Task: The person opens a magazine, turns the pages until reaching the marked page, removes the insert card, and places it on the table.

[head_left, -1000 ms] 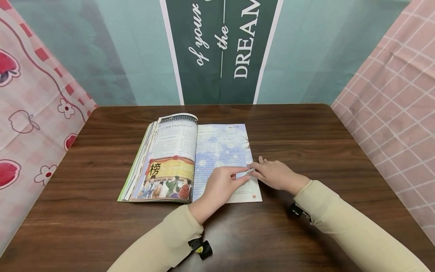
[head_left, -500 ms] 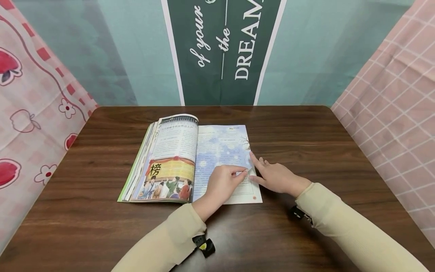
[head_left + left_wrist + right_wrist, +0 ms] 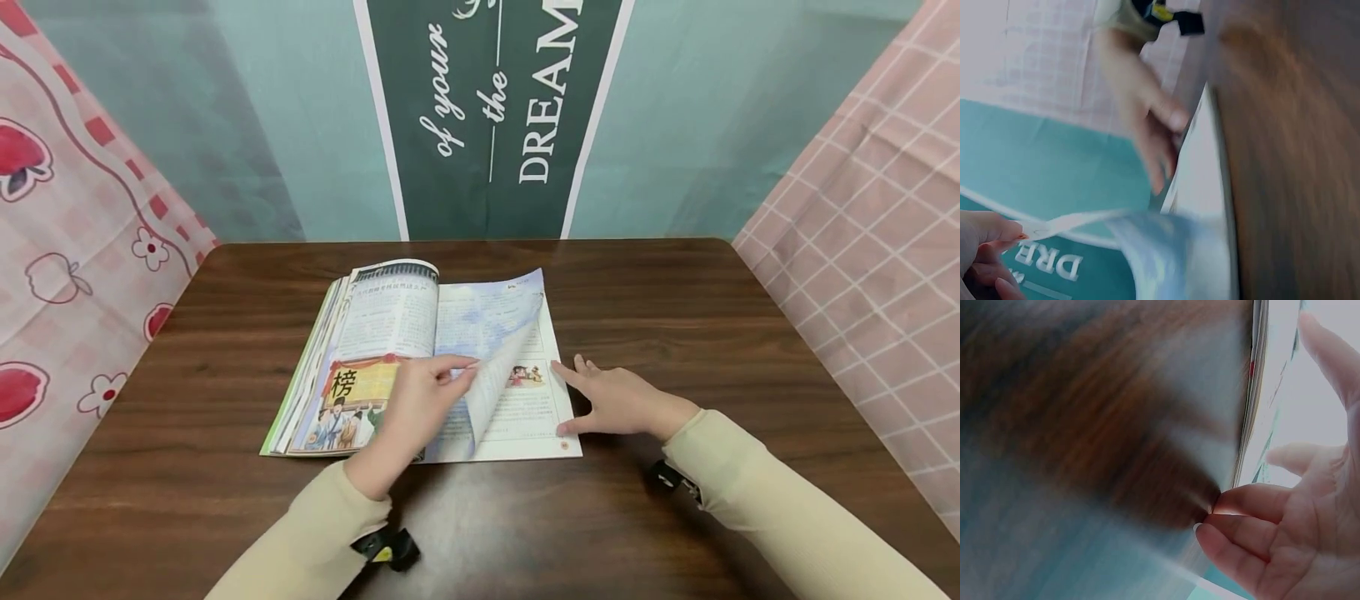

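Note:
An open magazine (image 3: pixel 386 325) lies on the table, its left side a thick curved stack of pages. My left hand (image 3: pixel 416 404) pinches the outer edge of a right-hand page (image 3: pixel 491 396) between thumb and forefinger. That bluish page curls up and leftward, baring a printed page with a small picture (image 3: pixel 527 377) underneath. In the left wrist view the page (image 3: pixel 1154 250) bends as a strip away from the pinching fingers (image 3: pixel 1007 228). My right hand (image 3: pixel 626 402) rests with spread fingers at the magazine's right edge; in the right wrist view its fingertips reach down beside the page edges (image 3: pixel 1250 419).
A dark wooden table (image 3: pixel 675 308) extends around the magazine. Behind it hangs a teal cloth with lettering (image 3: pixel 487 125). Patterned pink cloths stand at the left (image 3: pixel 75 275) and right (image 3: pixel 862 250). Both wrists carry black straps with small devices.
My left hand has drawn the page's edge up and to the left, uncovering the page below. My right hand has left the page's edge, its fingers now spread at the magazine's right margin.

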